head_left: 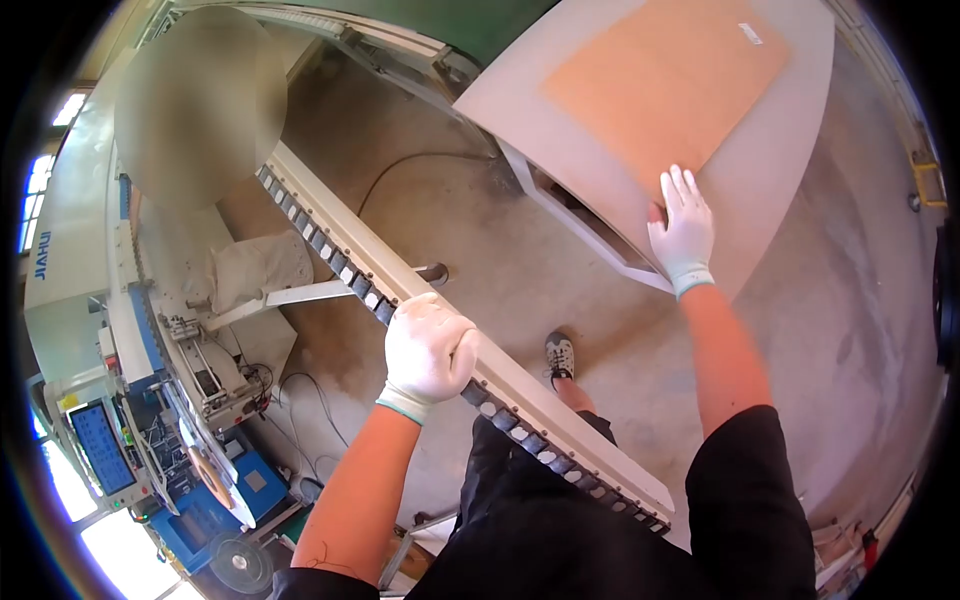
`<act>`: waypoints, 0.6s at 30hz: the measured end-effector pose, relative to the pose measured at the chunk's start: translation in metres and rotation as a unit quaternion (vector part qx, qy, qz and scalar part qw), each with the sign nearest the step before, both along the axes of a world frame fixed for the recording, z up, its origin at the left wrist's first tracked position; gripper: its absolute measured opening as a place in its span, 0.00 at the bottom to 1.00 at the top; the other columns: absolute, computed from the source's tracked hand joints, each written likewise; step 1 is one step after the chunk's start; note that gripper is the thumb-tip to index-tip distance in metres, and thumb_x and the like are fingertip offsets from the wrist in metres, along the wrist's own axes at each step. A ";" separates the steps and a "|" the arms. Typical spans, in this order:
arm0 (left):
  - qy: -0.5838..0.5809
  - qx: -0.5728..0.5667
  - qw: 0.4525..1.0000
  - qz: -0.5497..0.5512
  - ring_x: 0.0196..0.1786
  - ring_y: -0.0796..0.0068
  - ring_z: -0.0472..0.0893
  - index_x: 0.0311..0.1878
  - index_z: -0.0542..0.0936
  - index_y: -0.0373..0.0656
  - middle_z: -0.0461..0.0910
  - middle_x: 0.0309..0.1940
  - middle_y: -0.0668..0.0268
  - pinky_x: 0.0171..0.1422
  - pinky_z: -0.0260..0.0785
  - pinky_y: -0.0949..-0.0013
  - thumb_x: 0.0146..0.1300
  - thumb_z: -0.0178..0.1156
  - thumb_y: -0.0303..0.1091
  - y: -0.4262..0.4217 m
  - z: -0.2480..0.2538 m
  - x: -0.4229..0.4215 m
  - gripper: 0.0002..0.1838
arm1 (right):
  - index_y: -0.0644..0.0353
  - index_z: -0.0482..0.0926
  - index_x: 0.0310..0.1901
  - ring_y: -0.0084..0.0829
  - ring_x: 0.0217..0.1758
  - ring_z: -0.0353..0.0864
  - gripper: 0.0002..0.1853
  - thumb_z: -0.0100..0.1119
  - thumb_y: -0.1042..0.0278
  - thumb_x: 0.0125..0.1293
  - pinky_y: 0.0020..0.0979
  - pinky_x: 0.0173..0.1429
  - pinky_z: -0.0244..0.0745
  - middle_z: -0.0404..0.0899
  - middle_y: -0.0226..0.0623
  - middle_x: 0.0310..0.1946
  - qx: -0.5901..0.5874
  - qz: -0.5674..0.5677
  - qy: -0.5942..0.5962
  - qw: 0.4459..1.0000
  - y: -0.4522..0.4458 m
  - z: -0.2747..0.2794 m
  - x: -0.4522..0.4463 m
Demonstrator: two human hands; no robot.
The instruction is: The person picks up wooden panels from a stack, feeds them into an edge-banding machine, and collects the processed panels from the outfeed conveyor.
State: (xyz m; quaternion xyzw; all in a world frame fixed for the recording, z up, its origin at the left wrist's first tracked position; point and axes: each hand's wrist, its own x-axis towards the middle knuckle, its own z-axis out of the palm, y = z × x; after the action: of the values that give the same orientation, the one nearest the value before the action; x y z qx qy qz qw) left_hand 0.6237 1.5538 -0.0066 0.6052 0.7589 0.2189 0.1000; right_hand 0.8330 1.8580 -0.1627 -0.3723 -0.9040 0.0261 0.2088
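My left hand (430, 347), in a white glove, is closed in a fist on top of a long pale rail (540, 408) edged with a row of dark rollers. Whether its fingers grip anything is hidden. Over at the upper right, my right hand (684, 222), also gloved, lies flat with its fingers stretched out. It touches the near corner of an orange-brown rectangular panel (670, 80), which rests on a pale table (560, 125). A small white label (750, 34) is on the panel's far part.
A large machine (75, 255) runs along the left, with a control screen (103, 447) and a blue unit (215, 500) at the lower left. Cables (315, 400) lie on the concrete floor (480, 255). A blurred area covers the upper left.
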 end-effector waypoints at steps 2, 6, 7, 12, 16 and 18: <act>0.002 0.007 1.000 -0.003 0.29 0.59 0.79 0.23 0.80 0.44 0.79 0.20 0.64 0.56 0.72 0.50 0.51 0.58 0.26 0.001 0.003 0.000 0.04 | 0.59 0.73 0.62 0.44 0.71 0.66 0.28 0.62 0.66 0.58 0.45 0.67 0.67 0.70 0.40 0.67 -0.012 -0.004 0.004 1.000 -0.013 0.002 0.013; 0.006 0.010 1.000 -0.004 0.29 0.58 0.78 0.23 0.80 0.44 0.78 0.19 0.63 0.56 0.72 0.50 0.51 0.58 0.26 -0.001 0.002 0.000 0.04 | 0.60 0.71 0.64 0.49 0.73 0.63 0.30 0.62 0.67 0.58 0.46 0.69 0.64 0.67 0.45 0.69 -0.052 0.015 0.014 0.998 -0.049 0.000 0.043; 0.004 0.017 1.000 -0.001 0.29 0.58 0.78 0.23 0.80 0.44 0.78 0.19 0.63 0.56 0.72 0.50 0.51 0.58 0.26 -0.001 0.003 -0.001 0.04 | 0.61 0.71 0.64 0.50 0.73 0.63 0.30 0.62 0.67 0.58 0.47 0.70 0.63 0.66 0.46 0.69 -0.067 0.026 0.027 0.997 -0.060 0.003 0.050; 0.001 0.027 1.000 -0.006 0.27 0.57 0.76 0.21 0.79 0.43 0.76 0.18 0.63 0.52 0.73 0.53 0.50 0.58 0.26 -0.004 0.000 -0.002 0.05 | 0.63 0.71 0.64 0.50 0.74 0.61 0.29 0.62 0.73 0.58 0.44 0.74 0.59 0.65 0.47 0.70 -0.176 0.035 0.021 0.984 -0.122 0.029 0.079; 0.026 0.079 0.996 -0.007 0.24 0.57 0.74 0.17 0.76 0.45 0.72 0.14 0.64 0.44 0.72 0.55 0.52 0.59 0.29 -0.004 -0.006 -0.004 0.09 | 0.63 0.71 0.63 0.42 0.67 0.70 0.25 0.59 0.70 0.64 0.37 0.68 0.66 0.73 0.42 0.62 -0.434 -0.088 0.236 0.865 -0.163 0.027 0.110; 0.007 0.076 0.997 0.010 0.26 0.57 0.75 0.18 0.77 0.46 0.73 0.15 0.64 0.50 0.73 0.52 0.52 0.60 0.30 -0.003 -0.007 -0.002 0.09 | 0.61 0.70 0.64 0.39 0.66 0.70 0.24 0.57 0.67 0.68 0.37 0.68 0.66 0.72 0.39 0.62 -0.525 -0.168 0.295 0.781 -0.175 -0.019 0.122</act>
State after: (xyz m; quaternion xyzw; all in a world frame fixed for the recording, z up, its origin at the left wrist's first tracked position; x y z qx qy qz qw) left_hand 0.6216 1.5509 -0.0131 0.6051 0.7468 0.2721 0.0461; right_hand 0.9550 1.6834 -0.1820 -0.5447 -0.5677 0.5694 0.2383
